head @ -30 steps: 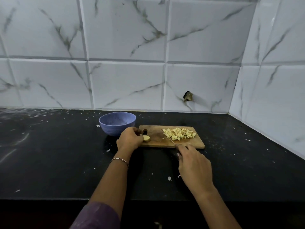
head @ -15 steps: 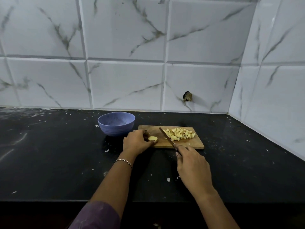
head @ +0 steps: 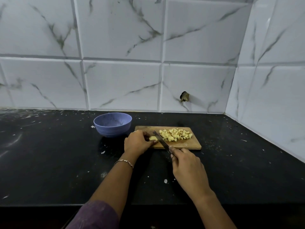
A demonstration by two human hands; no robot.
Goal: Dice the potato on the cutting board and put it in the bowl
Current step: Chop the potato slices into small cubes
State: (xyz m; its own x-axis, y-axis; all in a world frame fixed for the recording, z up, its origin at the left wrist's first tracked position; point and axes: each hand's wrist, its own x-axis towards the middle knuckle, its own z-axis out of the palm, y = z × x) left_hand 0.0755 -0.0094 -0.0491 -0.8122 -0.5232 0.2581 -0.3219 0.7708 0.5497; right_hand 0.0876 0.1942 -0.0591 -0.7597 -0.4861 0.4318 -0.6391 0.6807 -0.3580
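Left hand: the left hand (head: 137, 142) is on the left end of the cutting board (head: 189, 145), fingers curled around a small piece of potato (head: 152, 138) and holding it down on the wood.
Right hand: the right hand (head: 186, 164) grips the handle of a knife (head: 160, 140); the handle itself is mostly hidden inside the hand.
Knife: the blade goes diagonally from the right hand, over the near edge of the board, up to the left, and lies just beside the potato piece on its right side.
Potato piece: pale yellow, partly hidden by the left fingers, at the left part of the board.
Diced potato: a heap of small cubes (head: 175, 136) lies on the right half of the board, just right of the blade.
Bowl: the blue bowl (head: 112, 124) stands on the surface just left of the board; I see no potato inside it.
Surface: black surface (head: 49, 154) with many small white spots and crumbs.
Wrist: a thin bracelet (head: 124, 162) is on the left wrist.
Wall: white marble-pattern tiles (head: 122, 83), with a small dark hole (head: 184, 96) behind the board.
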